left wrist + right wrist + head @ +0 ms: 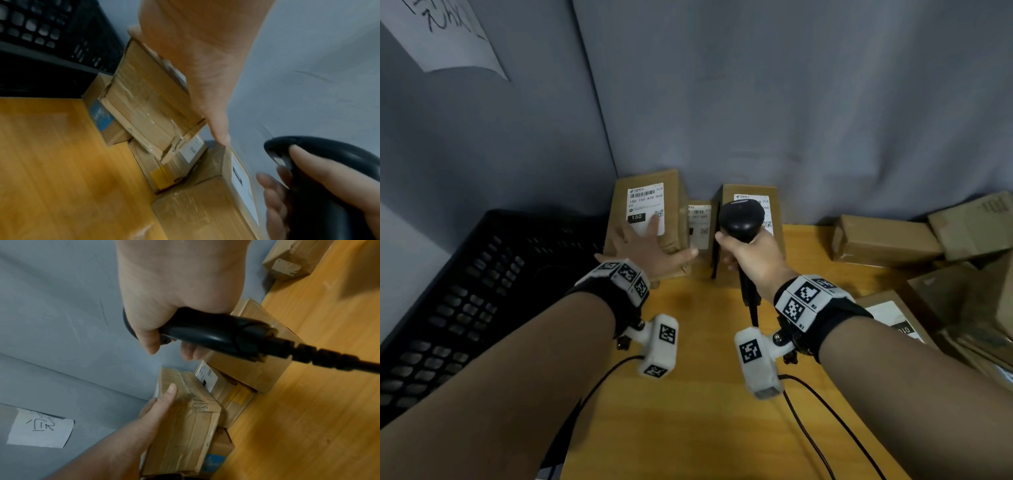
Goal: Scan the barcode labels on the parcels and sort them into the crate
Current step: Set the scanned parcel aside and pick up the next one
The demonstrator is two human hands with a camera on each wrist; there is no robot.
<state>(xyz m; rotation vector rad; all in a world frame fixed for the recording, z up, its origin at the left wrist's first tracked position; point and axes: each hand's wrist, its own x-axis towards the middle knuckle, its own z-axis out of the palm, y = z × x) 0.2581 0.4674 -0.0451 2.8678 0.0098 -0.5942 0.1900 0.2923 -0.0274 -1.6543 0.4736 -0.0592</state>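
Observation:
A taped cardboard parcel (645, 205) (144, 100) (185, 434) with a white barcode label marked 150 leans by the wall. My left hand (664, 240) lies spread on it, fingers straight over the label and the thumb (170, 391) along its side. My right hand (750, 253) grips a black corded barcode scanner (741, 219) (320, 155) (209, 334), held above a second labelled parcel (753, 202) (197, 211). A smaller labelled parcel (698, 222) (170, 165) sits between the two. The black slotted crate (482, 274) (41, 48) stands at the left.
All of this sits on a wooden table (688, 394) against a grey wall. Several more cardboard boxes (887, 243) are heaped at the right edge. The scanner's cable (825, 428) trails across the table toward me. A handwritten paper sign (445, 34) hangs on the wall.

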